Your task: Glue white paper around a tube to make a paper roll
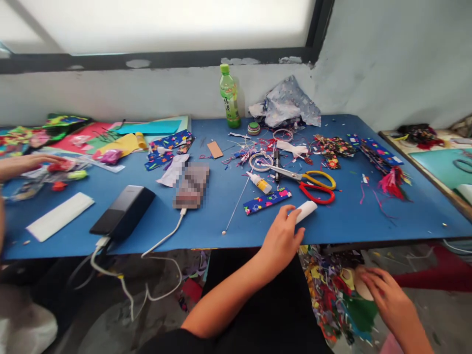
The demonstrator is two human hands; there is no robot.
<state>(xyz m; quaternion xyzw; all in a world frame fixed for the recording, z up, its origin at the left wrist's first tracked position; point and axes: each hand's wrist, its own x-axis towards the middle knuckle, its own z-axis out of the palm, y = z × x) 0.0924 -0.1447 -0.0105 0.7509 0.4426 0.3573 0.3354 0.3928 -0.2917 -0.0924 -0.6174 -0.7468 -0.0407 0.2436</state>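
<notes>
My left hand (282, 236) rests at the front edge of the blue table (206, 223), fingers curled round the near end of a small white roll (306, 211). Just beyond it lie a blue patterned fabric strip (267, 200), a small glue bottle (260, 182) and two pairs of scissors, yellow-handled (319, 178) and red-handled (317, 194). My right hand (383, 292) is lowered below the table at the right, fingers spread over a heap of coloured scraps (339, 295) on the floor, touching a pale round piece.
A green bottle (229, 96) and crumpled cloth (285, 103) stand at the wall. A power bank (123, 212) with white cables and a blurred phone (191, 186) lie left of centre. Another person's hand (33, 163) works at the far left among coloured paper.
</notes>
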